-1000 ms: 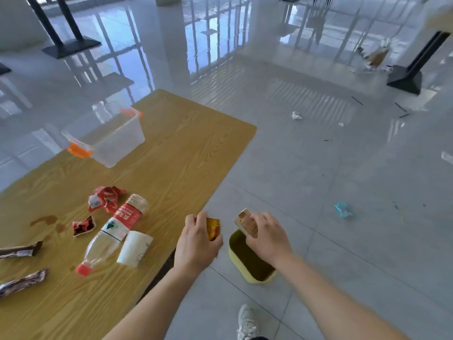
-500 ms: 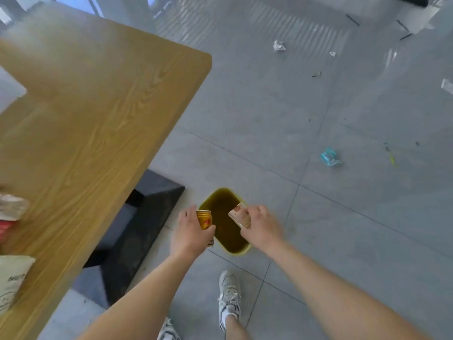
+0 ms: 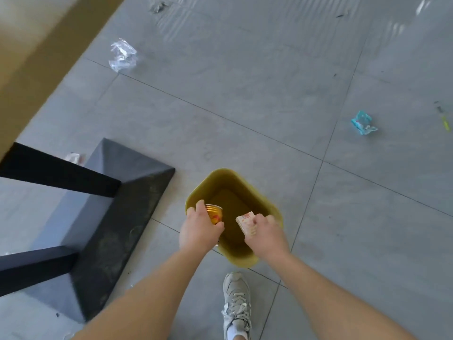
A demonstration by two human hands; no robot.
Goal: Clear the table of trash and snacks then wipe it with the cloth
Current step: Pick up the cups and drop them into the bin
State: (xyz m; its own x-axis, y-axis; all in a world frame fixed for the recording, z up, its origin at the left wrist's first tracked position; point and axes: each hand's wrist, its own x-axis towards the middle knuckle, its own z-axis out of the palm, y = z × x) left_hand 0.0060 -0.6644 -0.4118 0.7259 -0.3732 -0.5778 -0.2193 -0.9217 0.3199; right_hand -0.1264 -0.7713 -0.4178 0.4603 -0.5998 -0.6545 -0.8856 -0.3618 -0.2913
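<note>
Basically both hands sit right over the bin mouth, so the drop is straight down. Left hand [image 3: 199, 229] is closed around a small gold-orange metal can [image 3: 214, 213], open rim pointing toward 1 o'clock and into the bin. Right hand [image 3: 266, 235] pinches a small tan-and-white cardboard carton [image 3: 246, 223], long axis running roughly 11 to 5 o'clock, free end over the opening. Neither hand is nearer; the can hangs at the bin's 9 o'clock rim, the carton at its 3 o'clock side.

Olive-yellow plastic waste bin [image 3: 257, 195] stands on the grey tile floor [image 3: 245, 82], at 12 o'clock from the grey sneaker [image 3: 236, 300]. Inside looks bare where it shows. My read: opening the fingers is all that's needed; the can is close to the rim, so a nudge inward toward 3 o'clock would be safer.

Labels: red-orange print on the can and carton, too blurred to read. No brand legible.

Further out: black table base [image 3: 110, 217] at 9 o'clock, wooden table edge [image 3: 36, 57] at 10 o'clock, crumpled clear plastic wrapper [image 3: 122, 55] at 11 o'clock, teal wrapper [image 3: 362, 122] at 2 o'clock, both on the floor.
</note>
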